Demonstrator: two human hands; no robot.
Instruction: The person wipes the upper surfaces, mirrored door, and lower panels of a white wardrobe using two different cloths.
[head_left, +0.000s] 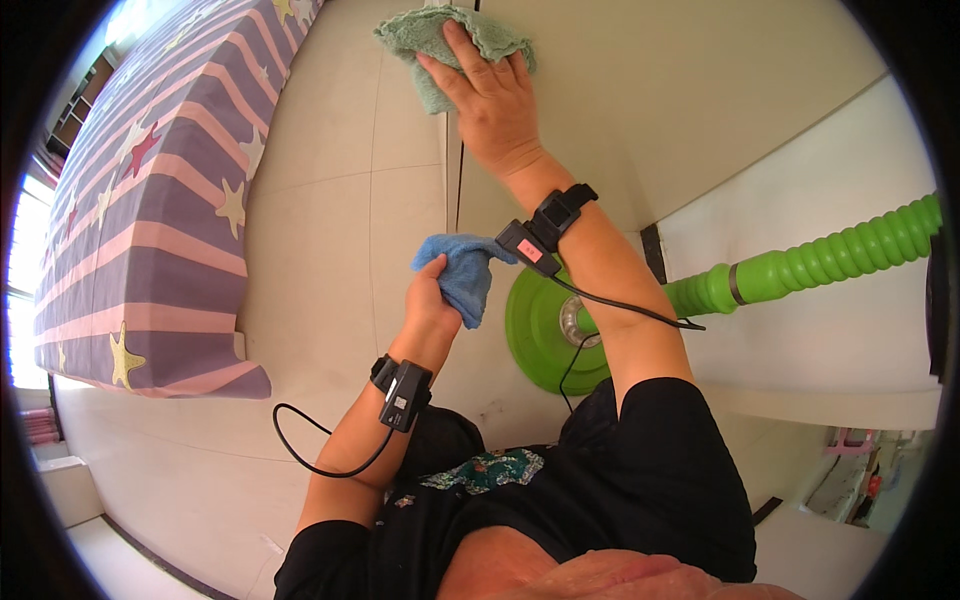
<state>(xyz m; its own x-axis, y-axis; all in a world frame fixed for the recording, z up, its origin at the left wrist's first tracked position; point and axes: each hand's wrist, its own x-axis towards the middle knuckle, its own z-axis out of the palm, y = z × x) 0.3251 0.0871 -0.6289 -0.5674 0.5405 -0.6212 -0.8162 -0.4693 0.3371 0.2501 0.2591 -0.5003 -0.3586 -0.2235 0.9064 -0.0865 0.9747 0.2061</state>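
Near the top of the head view, my right hand (491, 101) lies spread over a green cloth (439, 37), against the edge of a pale, flat panel (645, 97). The cloth is bunched under its fingers. My left hand (435, 296) grips a crumpled blue cloth (466, 277) lower down, over the tiled floor (330, 240). Both wrists wear black straps with small cabled devices. Whether the green cloth is pinched or only pressed flat is hard to see, since the palm covers part of it.
On the left stands a bed with a striped, starfish-patterned cover (187, 225). A round green base (536, 330) sits on the floor by my right forearm, with a ribbed green post (840, 259) reaching right. A white box-like piece (71, 487) stands at lower left.
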